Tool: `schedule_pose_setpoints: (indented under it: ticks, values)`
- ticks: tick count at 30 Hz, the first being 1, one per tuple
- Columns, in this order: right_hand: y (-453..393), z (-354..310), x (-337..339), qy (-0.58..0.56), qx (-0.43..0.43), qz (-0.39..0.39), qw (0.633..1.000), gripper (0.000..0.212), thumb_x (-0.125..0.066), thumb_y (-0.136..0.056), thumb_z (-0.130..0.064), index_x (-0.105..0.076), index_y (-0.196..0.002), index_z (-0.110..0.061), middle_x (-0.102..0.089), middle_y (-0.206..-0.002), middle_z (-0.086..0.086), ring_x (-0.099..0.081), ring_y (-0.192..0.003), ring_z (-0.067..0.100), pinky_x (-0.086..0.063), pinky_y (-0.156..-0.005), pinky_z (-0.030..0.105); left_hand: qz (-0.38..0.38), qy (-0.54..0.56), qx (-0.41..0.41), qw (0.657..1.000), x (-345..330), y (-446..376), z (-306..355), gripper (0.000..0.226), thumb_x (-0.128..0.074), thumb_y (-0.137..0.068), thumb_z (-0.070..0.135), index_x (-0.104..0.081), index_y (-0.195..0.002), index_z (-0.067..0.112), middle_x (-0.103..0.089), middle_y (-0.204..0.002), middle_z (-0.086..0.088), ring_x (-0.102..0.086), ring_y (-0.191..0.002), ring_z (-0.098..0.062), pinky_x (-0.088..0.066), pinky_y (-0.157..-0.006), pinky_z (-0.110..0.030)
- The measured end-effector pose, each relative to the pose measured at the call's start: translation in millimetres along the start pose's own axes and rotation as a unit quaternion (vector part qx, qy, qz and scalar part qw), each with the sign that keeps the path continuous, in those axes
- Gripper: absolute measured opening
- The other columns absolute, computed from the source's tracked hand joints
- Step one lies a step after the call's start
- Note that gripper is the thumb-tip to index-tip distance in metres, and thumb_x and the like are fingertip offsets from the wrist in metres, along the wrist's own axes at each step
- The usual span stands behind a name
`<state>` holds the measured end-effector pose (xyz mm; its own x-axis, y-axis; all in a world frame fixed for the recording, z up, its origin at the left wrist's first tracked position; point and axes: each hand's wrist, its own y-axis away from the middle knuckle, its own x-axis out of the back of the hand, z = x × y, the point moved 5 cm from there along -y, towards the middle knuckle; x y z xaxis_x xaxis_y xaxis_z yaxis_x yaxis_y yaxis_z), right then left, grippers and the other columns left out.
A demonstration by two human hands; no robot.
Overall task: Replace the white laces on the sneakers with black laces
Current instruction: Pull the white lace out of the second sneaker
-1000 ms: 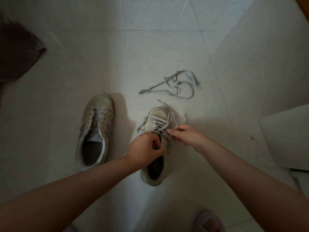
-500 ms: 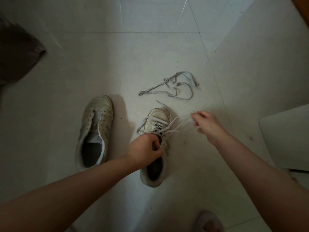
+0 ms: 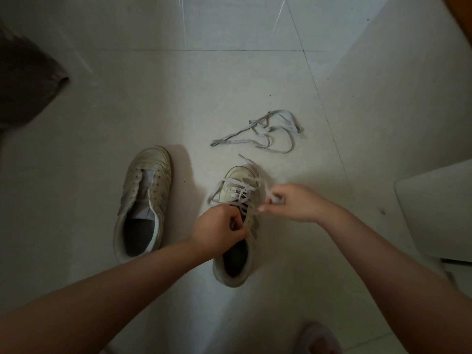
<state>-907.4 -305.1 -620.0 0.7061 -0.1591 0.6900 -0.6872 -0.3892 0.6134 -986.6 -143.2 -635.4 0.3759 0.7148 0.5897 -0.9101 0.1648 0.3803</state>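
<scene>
The left hand (image 3: 220,226) is curling its fingers over the tongue area of the right-hand sneaker (image 3: 236,226), gripping the shoe at its throat and pressing it to the floor; whether a strand of lace is also caught under those fingers cannot be told. The right hand (image 3: 297,203) is sitting just beside the same shoe's outer edge, its fingers (image 3: 277,198) pinching a bunched length of the white lace (image 3: 240,190), which is running from the pinch back across the eyelets. That lace is lying slack, with loose loops spilling over the toe and down the shoe's left side, and 1 free end is trailing forward past the toe cap.

The second sneaker (image 3: 143,203) is standing well to the left, apart from both hands, with bare eyelets and its tongue showing. A removed white lace (image 3: 265,135) is lying in a loose tangle on the tiled floor (image 3: 178,98) just beyond the shoe being worked on, not touching it.

Farther out, a dark brown cloth (image 3: 25,80) is showing at the left edge, a pale flat object (image 3: 434,213) is sitting at the right edge, and part of a slipper (image 3: 319,338) is showing at the bottom.
</scene>
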Motion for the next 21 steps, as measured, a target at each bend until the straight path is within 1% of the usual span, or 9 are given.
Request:
schedule_pose_setpoints:
  ticks: [2,4,7,10,13,15,16,18,21]
  values:
    - [1,-4,-5,0.055,0.021,-0.034,0.998,0.039,-0.066,-0.084,-0.045,-0.052,-0.059,-0.019,-0.052,-0.061,0.001,-0.049,-0.058,0.016,-0.037,-0.059,0.032,0.003,-0.001,-0.002,1.0,1,-1,1,0.018,-0.071,-0.078,0.029,-0.056,-0.067,0.025,-0.051,-0.067,0.011,-0.047,-0.062,-0.007,-0.039,-0.058,-0.024]
    - [4,-1,7,-0.044,0.012,0.03,0.998,0.036,-0.066,-0.086,-0.037,-0.053,-0.055,-0.023,-0.048,-0.057,-0.002,-0.043,-0.054,0.011,-0.033,-0.057,0.03,0.003,-0.001,0.001,1.0,0,0,0,0.02,-0.07,-0.078,0.029,-0.055,-0.066,0.025,-0.051,-0.066,0.01,-0.047,-0.061,-0.008,-0.039,-0.058,-0.024]
    - [10,11,21,-0.223,-0.032,0.143,0.964,0.021,-0.063,-0.089,-0.031,-0.07,-0.071,-0.021,-0.06,-0.07,0.013,-0.048,-0.061,0.013,-0.035,-0.061,0.026,-0.003,-0.001,0.007,1.0,-2,0,-3,0.021,-0.07,-0.078,0.03,-0.054,-0.064,0.027,-0.05,-0.063,0.011,-0.046,-0.06,-0.006,-0.038,-0.057,-0.024]
    - [12,17,10,-0.347,-0.095,0.154,0.92,0.022,-0.059,-0.092,-0.031,-0.069,-0.074,-0.022,-0.065,-0.084,0.014,-0.058,-0.076,0.025,-0.04,-0.07,0.025,-0.006,0.0,0.009,1.0,-2,0,-2,0.026,-0.07,-0.078,0.03,-0.051,-0.061,0.03,-0.049,-0.064,0.012,-0.045,-0.058,-0.004,-0.035,-0.056,-0.022]
    - [9,6,-8,-0.575,-0.106,0.072,0.808,0.028,-0.048,-0.098,-0.024,-0.06,-0.076,-0.013,-0.07,-0.095,0.012,-0.066,-0.096,0.025,-0.046,-0.09,0.034,-0.001,0.002,0.003,1.0,-1,1,0,0.026,-0.071,-0.078,0.031,-0.05,-0.063,0.031,-0.048,-0.064,0.013,-0.045,-0.059,-0.003,-0.032,-0.055,-0.02]
    - [6,-3,-13,-0.686,-0.101,0.043,0.719,0.03,-0.041,-0.101,-0.017,-0.051,-0.073,-0.01,-0.063,-0.072,0.007,-0.065,-0.074,0.018,-0.053,-0.083,0.033,0.001,0.0,0.001,1.0,-1,2,0,0.023,-0.071,-0.078,0.031,-0.052,-0.065,0.028,-0.047,-0.065,0.014,-0.044,-0.059,-0.002,-0.031,-0.055,-0.021]
    - [4,-2,-12,-0.706,-0.111,0.06,0.697,0.03,-0.04,-0.1,-0.016,-0.047,-0.071,-0.011,-0.055,-0.062,0.004,-0.058,-0.06,0.015,-0.054,-0.072,0.03,0.002,-0.003,0.001,1.0,0,2,0,0.022,-0.071,-0.078,0.03,-0.053,-0.066,0.027,-0.046,-0.065,0.014,-0.043,-0.058,-0.002,-0.031,-0.055,-0.021]
    - [1,8,0,-0.672,-0.139,0.121,0.717,0.029,-0.04,-0.098,-0.015,-0.04,-0.068,-0.016,-0.038,-0.056,0.0,-0.036,-0.042,0.009,-0.04,-0.045,0.021,0.002,-0.007,0.001,1.0,0,1,1,0.021,-0.07,-0.078,0.03,-0.054,-0.067,0.025,-0.046,-0.065,0.013,-0.043,-0.058,-0.003,-0.031,-0.055,-0.021]
    - [-2,22,24,-0.455,-0.152,0.19,0.856,0.025,-0.043,-0.094,-0.021,-0.042,-0.069,-0.018,-0.037,-0.059,-0.001,-0.029,-0.038,0.007,-0.023,-0.039,0.019,0.01,-0.011,-0.006,1.0,0,4,1,0.018,-0.071,-0.078,0.033,-0.057,-0.071,0.024,-0.049,-0.069,0.012,-0.046,-0.063,-0.006,-0.034,-0.056,-0.02]
